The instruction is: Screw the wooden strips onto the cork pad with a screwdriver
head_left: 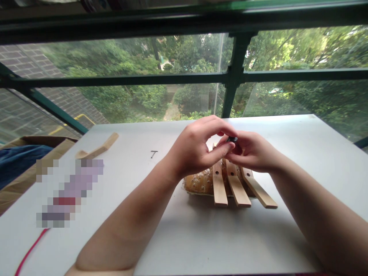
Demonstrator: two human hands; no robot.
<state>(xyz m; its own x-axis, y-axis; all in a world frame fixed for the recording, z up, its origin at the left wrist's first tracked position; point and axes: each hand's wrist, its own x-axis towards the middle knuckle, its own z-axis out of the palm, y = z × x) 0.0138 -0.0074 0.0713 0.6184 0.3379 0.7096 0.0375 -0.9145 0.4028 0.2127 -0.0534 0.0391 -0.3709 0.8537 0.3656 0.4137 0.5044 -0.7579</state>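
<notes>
My left hand [202, 143] and my right hand [250, 151] meet above the middle of the table. Both are closed, fingertips pinched around a small dark piece [232, 139] whose kind I cannot make out. Just below them lies a brown, glossy, dotted block [201, 182], partly hidden by my hands. Three flat wooden strips lie across it: a left strip [220, 191], a middle strip [240, 191] and a right strip [261, 191]. Each shows a dark hole, and their near ends stick out past the block's front edge. My hands hide their far ends.
Two thin nails or screws [153, 153] lie left of my hands on the white table [172, 237]. Farther left are a bent wooden piece [99, 147], a blurred-out purplish object [73, 191] and a red cord [31, 247]. A cardboard box [61, 151] stands beyond the left edge; green-framed windows rise behind.
</notes>
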